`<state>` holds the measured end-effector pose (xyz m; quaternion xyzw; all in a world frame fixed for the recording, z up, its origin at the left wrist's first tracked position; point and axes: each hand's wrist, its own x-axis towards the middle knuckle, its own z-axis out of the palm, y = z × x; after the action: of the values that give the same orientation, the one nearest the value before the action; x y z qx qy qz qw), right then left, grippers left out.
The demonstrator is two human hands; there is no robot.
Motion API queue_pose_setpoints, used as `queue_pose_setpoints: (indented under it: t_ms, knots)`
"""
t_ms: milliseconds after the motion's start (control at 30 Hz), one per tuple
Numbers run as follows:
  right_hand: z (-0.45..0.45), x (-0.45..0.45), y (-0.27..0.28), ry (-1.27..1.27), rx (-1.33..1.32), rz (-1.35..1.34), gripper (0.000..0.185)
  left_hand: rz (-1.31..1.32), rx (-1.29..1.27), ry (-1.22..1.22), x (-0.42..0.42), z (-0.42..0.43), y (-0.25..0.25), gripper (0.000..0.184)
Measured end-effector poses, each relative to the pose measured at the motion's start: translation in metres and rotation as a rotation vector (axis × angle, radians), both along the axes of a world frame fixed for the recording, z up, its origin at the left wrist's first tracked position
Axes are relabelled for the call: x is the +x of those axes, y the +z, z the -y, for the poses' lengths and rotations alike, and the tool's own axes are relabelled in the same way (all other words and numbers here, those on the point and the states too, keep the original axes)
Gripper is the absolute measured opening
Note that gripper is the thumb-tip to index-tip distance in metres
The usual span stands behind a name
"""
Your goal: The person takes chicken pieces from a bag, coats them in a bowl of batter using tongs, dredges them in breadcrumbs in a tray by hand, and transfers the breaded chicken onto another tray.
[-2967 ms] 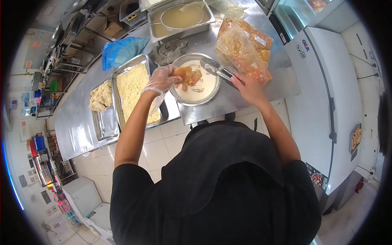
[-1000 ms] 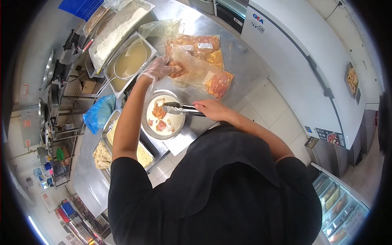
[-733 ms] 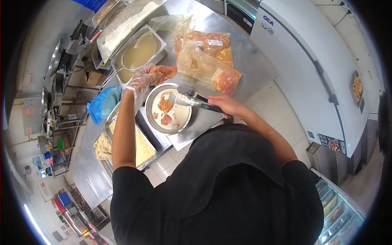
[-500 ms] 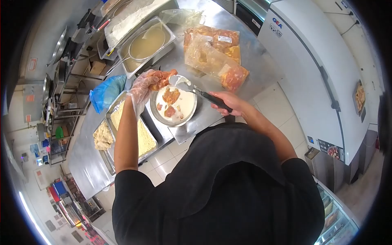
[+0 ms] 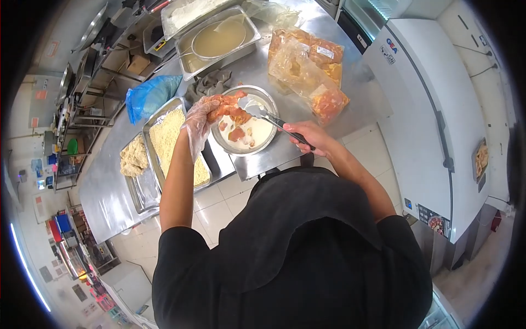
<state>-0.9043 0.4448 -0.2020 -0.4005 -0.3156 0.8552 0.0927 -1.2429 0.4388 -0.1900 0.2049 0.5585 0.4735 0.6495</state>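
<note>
My left hand (image 5: 200,116), in a clear plastic glove, grips raw orange-red meat (image 5: 226,104) over the left rim of a round metal bowl (image 5: 269,143). White batter (image 5: 259,130) fills the bowl, with several meat pieces lying in it. My bare right hand (image 5: 310,136) is closed round the black handle of metal tongs (image 5: 280,122), right of the bowl. The tongs' head is over the bowl beside the held meat; whether it touches the meat is unclear. Behind and right of the bowl lie plastic bags of marinated meat (image 5: 327,101).
Left of the bowl stand a tray of yellow crumbs (image 5: 167,134) and a tray with coated pieces (image 5: 133,157). A blue bag (image 5: 153,97) and a grey cloth (image 5: 209,84) lie behind. Further back are a pan of cloudy liquid with a strainer (image 5: 253,33) and a flour tray (image 5: 189,15).
My left hand has brought meat from the bags to the bowl's left side. The tongs have risen from the batter towards that meat. The view has turned, shifting the table and fridge.
</note>
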Motion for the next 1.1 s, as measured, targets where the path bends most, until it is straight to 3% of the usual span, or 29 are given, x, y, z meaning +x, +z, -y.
queue_pose_setpoints:
  t_ms: [100,200,267,300,367,467,500,533,567,600,667,733,800,933,1000,1033,1100]
  knots:
    - [0.002,0.004,-0.007,-0.045,0.082,0.065,0.038,-0.422,-0.040,-0.055,-0.010,0.005,-0.004,0.021]
    - [0.001,0.007,-0.002,-0.108,0.209,0.213,0.034,-0.493,0.020,-0.182,-0.015,0.011,0.016,0.023]
    - [0.003,0.008,0.002,0.062,0.463,0.397,0.037,-0.476,0.055,-0.267,-0.030,0.008,0.003,0.028]
    - [0.004,0.008,0.002,0.066,0.462,0.398,0.037,-0.484,0.061,-0.293,-0.029,0.006,0.004,0.029]
    - [0.006,0.004,0.003,0.189,0.760,0.449,0.042,-0.408,0.057,-0.327,-0.022,0.005,0.018,0.031]
    - [0.001,-0.003,0.010,0.200,0.561,0.589,0.045,-0.450,0.222,-0.452,-0.025,-0.009,0.001,0.028]
    - [0.000,-0.004,0.005,0.206,0.564,0.588,0.045,-0.682,0.276,-0.510,-0.022,-0.013,0.000,0.024]
    - [0.000,-0.003,-0.005,0.180,0.742,0.614,0.044,-0.680,0.276,-0.506,-0.016,-0.012,-0.003,0.024]
    - [-0.001,-0.001,-0.012,0.151,0.919,0.638,0.043,-1.065,0.443,-0.515,-0.004,-0.010,-0.002,0.020]
    - [-0.001,-0.002,-0.015,0.155,0.920,0.639,0.043,-1.451,0.607,-0.508,0.009,-0.007,0.004,0.016]
    - [0.000,-0.004,-0.018,0.093,0.971,0.651,0.042,-1.597,0.589,-0.552,0.020,0.004,-0.006,0.010]
    - [0.001,-0.006,-0.016,0.121,1.035,0.673,0.042,-1.918,0.610,-0.791,0.015,0.018,-0.050,0.009]
    - [0.000,-0.010,-0.010,0.151,1.100,0.696,0.044,-1.855,0.660,-0.848,0.016,0.035,-0.049,0.013]
    - [-0.011,-0.033,0.000,0.385,1.108,0.784,0.050,-1.639,0.527,-0.967,0.007,0.057,-0.055,0.012]
    - [-0.016,-0.047,0.005,0.434,1.126,0.795,0.052,-1.438,0.468,-0.734,-0.002,0.062,-0.055,0.012]
    - [-0.017,-0.054,0.009,0.459,1.144,0.805,0.052,-1.562,0.441,-0.721,-0.008,0.061,-0.055,0.018]
    - [-0.020,-0.067,0.010,0.492,1.167,0.816,0.053,-1.409,0.289,-0.572,-0.008,0.062,-0.010,0.017]
